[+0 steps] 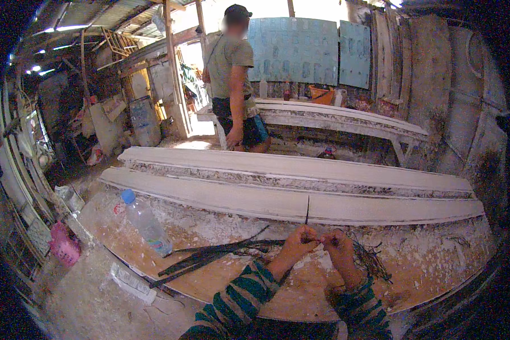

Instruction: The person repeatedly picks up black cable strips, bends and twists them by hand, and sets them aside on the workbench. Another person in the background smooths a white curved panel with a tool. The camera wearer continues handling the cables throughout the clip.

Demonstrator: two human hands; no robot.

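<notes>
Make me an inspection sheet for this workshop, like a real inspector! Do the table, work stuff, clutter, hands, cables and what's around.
Surface: table, wood blotched with white; two long white pieces lie across it.
Job's things: dark strips lie left of the left hand; dark strands lie beside the right hand.
Clutter: clear bottle with a blue cap on the table; pink bag and pale packet off its left side.
Hands: left pinches a thin dark strip pointing up; right is close by, grip unclear.
Cables: nothing seen clearly.
Surroundings: person, second bench, blue panels.
</notes>
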